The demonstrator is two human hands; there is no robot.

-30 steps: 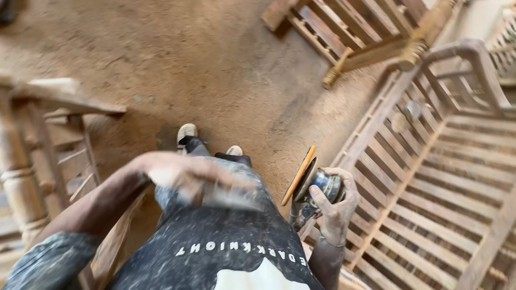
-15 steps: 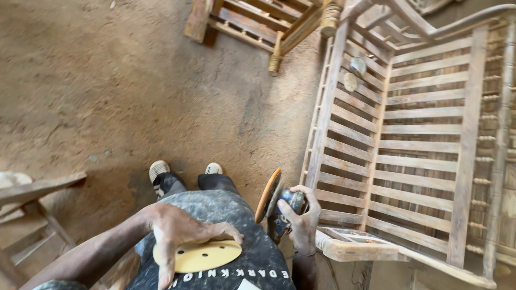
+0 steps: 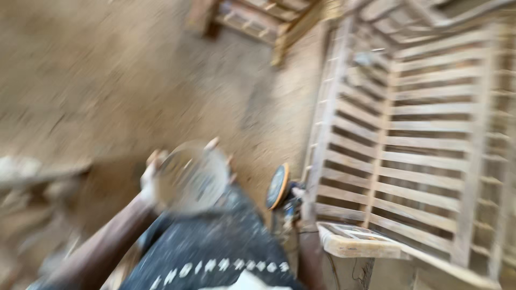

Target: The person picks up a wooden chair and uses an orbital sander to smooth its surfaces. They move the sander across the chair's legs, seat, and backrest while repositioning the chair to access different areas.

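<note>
The largest item, a slatted wooden bench frame point(image 3: 419, 139), fills the right half of the frame and lies on a dusty earth floor point(image 3: 107, 70). A second slatted piece point(image 3: 252, 19) is seen at the upper centre, and a pale wooden block point(image 3: 357, 241) sits on the frame's near edge at lower right. All of it is blurred by camera motion.

Half a second earlier, the round sanding disc point(image 3: 192, 177) was held flat against the dark shirt point(image 3: 215, 252), low in the frame. It has now been raised to centre left, its face turned toward the camera. It is gripped at the rim by the left hand point(image 3: 153, 180), whose fingers point(image 3: 212, 144) are spread around the disc's edge.

The sander point(image 3: 279, 187), with its orange-rimmed pad on edge, remains at lower centre beside the bench frame. The right hand is no longer clearly resolved; only a blurred patch behind the pad is visible, so its fingers cannot be judged.

From this change it is judged that the disc is being brought up for inspection or for alignment with the pad; the two are not yet in contact.
</note>
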